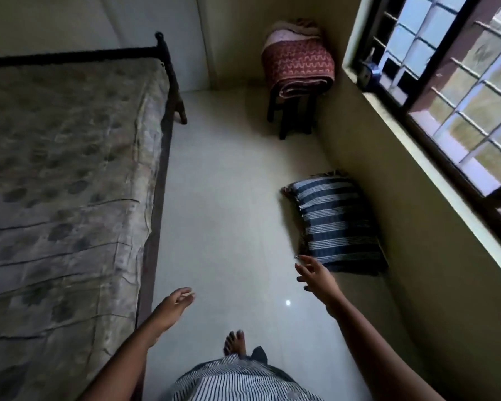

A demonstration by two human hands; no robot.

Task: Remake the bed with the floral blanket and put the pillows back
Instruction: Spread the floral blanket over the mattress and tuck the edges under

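While the person stands on the pale tiled floor [229,183] between the bed and the window wall, both arms are extended forward and neither hand holds anything.

**Hands**
- Left hand [175,302]: fingers loosely relaxed and slightly curled, empty, positioned over the floor just beside the bed's long edge.
- Right hand [315,277]: fingers spread and straight, empty, reaching toward the near corner of the striped pillow [336,221]. The fingertips are near that corner; contact cannot be confirmed.

**Task items**
- Bed [154,198]: occupies the left side of the view. A dark rail with a post closes its far end.
- Floral cloth [64,169]: spread flat over the top of the bed, showing straight fold creases across its width; its edge hangs over the side nearest the person.
- Striped pillow: blue and white, lying on the floor against the wall below the window [460,82]. A darker edge shows under its far end; whether this is a second pillow cannot be told.

**Other items**
- Folded quilt [298,68]: red patterned, stacked on a dark stool [289,117] in the far corner, with another folded textile on top.
- Window sill [417,157]: carries a small blue object at its far end, too small to identify.
- One bare foot [235,341] shows below a striped garment [237,377].
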